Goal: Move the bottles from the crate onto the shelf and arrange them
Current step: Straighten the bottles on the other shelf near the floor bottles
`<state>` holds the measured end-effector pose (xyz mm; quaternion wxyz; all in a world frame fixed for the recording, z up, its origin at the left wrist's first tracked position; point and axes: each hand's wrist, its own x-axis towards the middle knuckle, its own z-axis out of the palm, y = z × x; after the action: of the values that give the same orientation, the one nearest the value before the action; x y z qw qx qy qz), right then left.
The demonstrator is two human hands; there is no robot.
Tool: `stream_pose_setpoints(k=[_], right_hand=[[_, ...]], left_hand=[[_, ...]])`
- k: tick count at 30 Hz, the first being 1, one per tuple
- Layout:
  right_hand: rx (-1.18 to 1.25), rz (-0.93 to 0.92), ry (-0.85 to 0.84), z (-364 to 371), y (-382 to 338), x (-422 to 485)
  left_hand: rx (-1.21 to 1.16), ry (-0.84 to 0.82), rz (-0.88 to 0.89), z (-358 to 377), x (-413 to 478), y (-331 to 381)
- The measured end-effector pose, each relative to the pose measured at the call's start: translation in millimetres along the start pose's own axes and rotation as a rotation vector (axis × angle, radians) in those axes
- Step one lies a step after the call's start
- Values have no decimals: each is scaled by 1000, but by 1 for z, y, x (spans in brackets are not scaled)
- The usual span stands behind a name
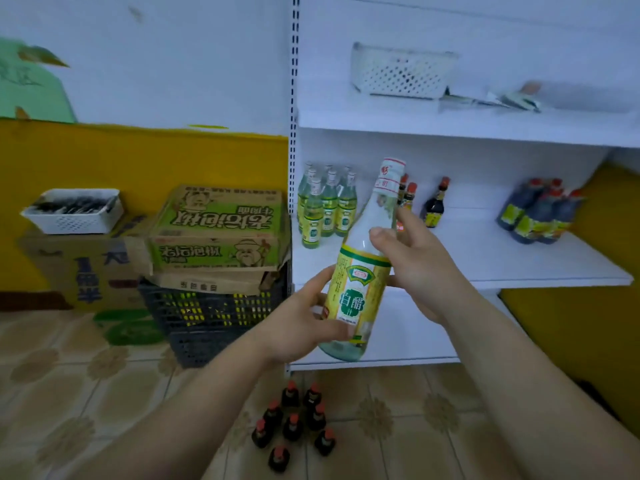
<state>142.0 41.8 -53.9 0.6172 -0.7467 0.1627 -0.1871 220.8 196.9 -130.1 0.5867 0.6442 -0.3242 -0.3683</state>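
Bottle (360,271) tilts, cap toward 1 o'clock, base toward 7, held before the shelf (519,265). Left hand (301,327) grips its base and right hand (412,258) grips its shoulder. Seven matching bottles (329,206) stand on the shelf at 11 o'clock. Eight dark bottles (293,424) stand on the floor at 6.

The bottle (360,268) is clear, glossy glass with a paper label (355,296). The shelf (502,258) looks like smooth white painted metal, the crate (207,317) dark matt plastic. The boxes (221,226) are creased matt cardboard.
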Motion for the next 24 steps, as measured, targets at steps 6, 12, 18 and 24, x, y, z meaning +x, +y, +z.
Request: stream_pose_setpoints(k=[6, 12, 18, 24], right_hand=[[-129, 33, -24, -70, 8, 19], [-262, 24, -68, -69, 19, 67], [-376, 15, -31, -42, 44, 139], [-347, -4, -23, -28, 76, 217]], left_hand=[[11, 19, 14, 52, 51, 7], [88, 88, 4, 35, 88, -5], [155, 103, -35, -18, 153, -34], [107, 181, -70, -53, 228, -61]])
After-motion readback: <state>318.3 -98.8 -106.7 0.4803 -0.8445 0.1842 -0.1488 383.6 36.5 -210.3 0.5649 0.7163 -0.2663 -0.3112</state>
